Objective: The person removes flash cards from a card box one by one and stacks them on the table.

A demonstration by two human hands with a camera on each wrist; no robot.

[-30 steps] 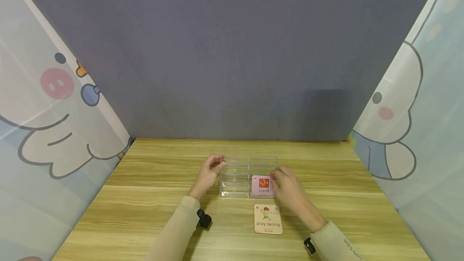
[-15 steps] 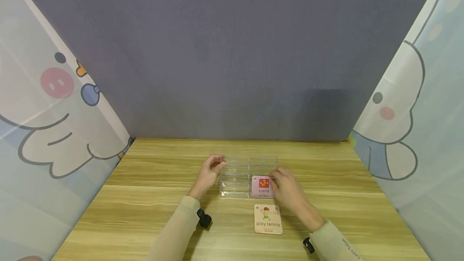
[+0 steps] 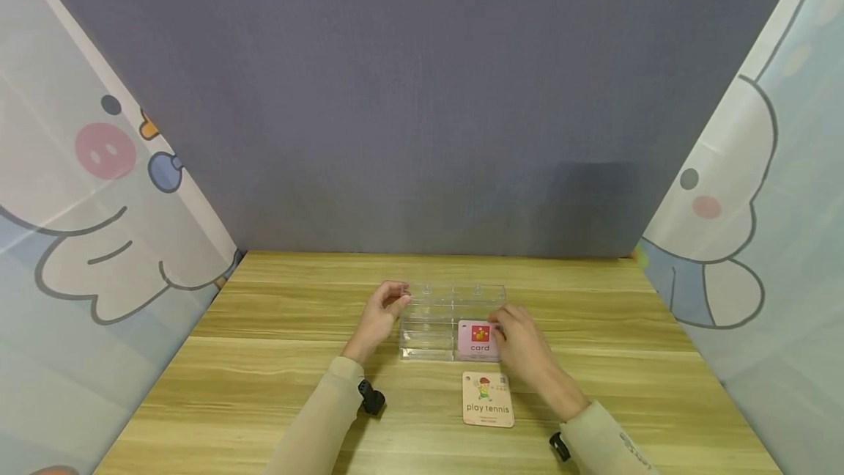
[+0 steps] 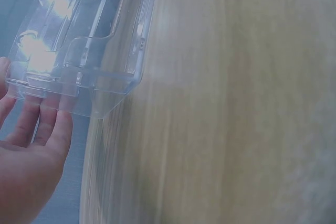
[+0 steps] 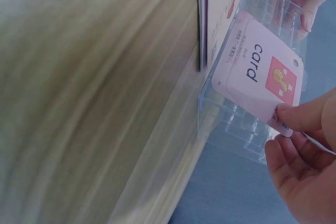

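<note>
A clear plastic tiered card holder (image 3: 427, 336) stands on the wooden table, split into left and right columns. My left hand (image 3: 379, 317) grips its upper left side, the thumb in front and the other fingers behind the clear wall (image 4: 79, 85). In the lower right compartment sits a pink flashcard (image 3: 476, 347) printed "card". My right hand (image 3: 527, 347) pinches that flashcard by its upper right corner, thumb on the printed face (image 5: 257, 72). Just in front of the holder, a small stack of flashcards (image 3: 488, 400) lies flat, its top one reading "play tennis".
The wooden table (image 3: 277, 358) runs back to a grey fabric panel (image 3: 422, 130). Cartoon-printed curtains (image 3: 72, 204) hang at both sides. A black wrist device (image 3: 372, 397) sits by the left cuff, another (image 3: 560, 447) by the right.
Both hands keep their places on the holder and the pink flashcard. The flashcard has sunk very slightly within the lower right compartment.
</note>
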